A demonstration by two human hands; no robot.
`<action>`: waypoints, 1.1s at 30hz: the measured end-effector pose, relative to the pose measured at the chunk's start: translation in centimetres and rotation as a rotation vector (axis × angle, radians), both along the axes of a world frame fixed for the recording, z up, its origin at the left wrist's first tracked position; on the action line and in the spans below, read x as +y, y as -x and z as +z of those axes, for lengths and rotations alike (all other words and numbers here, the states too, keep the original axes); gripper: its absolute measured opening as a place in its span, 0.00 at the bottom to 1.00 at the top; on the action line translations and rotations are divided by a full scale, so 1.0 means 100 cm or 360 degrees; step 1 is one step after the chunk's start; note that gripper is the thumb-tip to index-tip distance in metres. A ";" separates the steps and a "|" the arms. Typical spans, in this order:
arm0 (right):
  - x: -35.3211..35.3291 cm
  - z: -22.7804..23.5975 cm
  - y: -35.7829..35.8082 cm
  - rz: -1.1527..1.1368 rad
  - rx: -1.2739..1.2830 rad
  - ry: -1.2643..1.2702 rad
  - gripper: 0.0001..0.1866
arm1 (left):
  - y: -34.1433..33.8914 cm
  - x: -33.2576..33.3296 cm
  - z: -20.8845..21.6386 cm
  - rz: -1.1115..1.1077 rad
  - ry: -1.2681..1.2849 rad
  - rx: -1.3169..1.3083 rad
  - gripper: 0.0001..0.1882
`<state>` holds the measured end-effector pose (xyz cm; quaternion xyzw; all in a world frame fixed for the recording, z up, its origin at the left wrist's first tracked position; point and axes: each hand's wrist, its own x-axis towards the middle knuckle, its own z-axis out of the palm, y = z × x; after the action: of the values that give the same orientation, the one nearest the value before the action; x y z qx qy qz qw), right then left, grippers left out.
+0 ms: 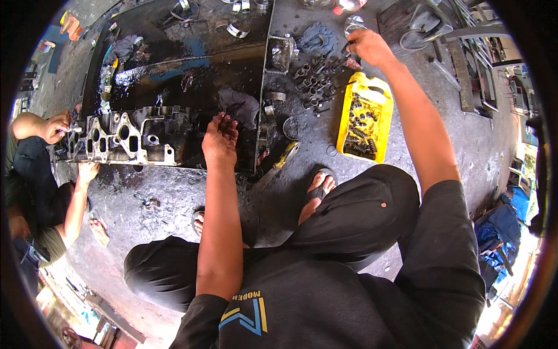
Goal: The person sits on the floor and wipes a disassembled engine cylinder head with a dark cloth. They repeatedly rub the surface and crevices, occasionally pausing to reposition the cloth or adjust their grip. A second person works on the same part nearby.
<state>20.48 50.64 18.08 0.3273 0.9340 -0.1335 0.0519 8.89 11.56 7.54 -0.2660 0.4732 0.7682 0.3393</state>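
Observation:
My left hand (221,138), blackened with oil, is over the dark metal tray (174,87). Its fingers are slightly apart and no object shows in them. A dark grey rag (239,107) lies just beyond its fingertips. My right hand (372,49) reaches far to the right, its fingers drawn together beside a shiny rounded metal piece (353,24); what they hold, if anything, is hidden. Under that hand lie several dark, oily engine parts (314,78). Closer to me sits a cut-open yellow jug (344,125) with coil springs (363,145) and small parts inside.
At the left, another person's hands (58,127) touch a metal engine casting (125,136) on the tray's near edge. A yellow-handled tool (286,156) lies before my foot. A blue-grey rag (318,39) lies beyond the engine parts; metal bars (465,52) stand at far right.

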 end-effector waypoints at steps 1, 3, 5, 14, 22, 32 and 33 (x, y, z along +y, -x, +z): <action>0.001 -0.011 -0.004 -0.0083 -0.0004 0.0087 0.21 | -0.001 0.000 -0.002 0.0004 -0.0012 -0.0018 0.10; 0.000 -0.028 -0.003 -0.0181 0.0007 0.0186 0.21 | -0.002 0.000 -0.006 0.0004 -0.0038 -0.0049 0.09; -0.002 -0.037 0.000 -0.0162 -0.0024 0.0041 0.20 | -0.005 0.001 -0.008 -0.0032 -0.0005 -0.0040 0.09; -0.007 -0.062 0.005 -0.0083 -0.0362 -0.0002 0.20 | -0.018 -0.002 -0.011 -0.0223 0.0257 0.0079 0.11; 0.005 -0.029 -0.043 0.0258 0.0184 -0.0090 0.17 | -0.024 -0.006 -0.032 -0.0320 0.0417 0.0041 0.11; -0.100 -0.098 -0.212 -0.0140 0.0082 0.0314 0.21 | -0.032 0.000 -0.039 -0.0462 0.0546 0.0091 0.12; -0.108 -0.108 -0.213 -0.0072 0.0008 0.0300 0.27 | -0.033 0.000 -0.038 -0.0475 0.0541 0.0102 0.12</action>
<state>41.77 39.82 7.27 0.3416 0.9098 -0.2228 0.0769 12.20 11.60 3.78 -0.2221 0.6404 0.6268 0.3843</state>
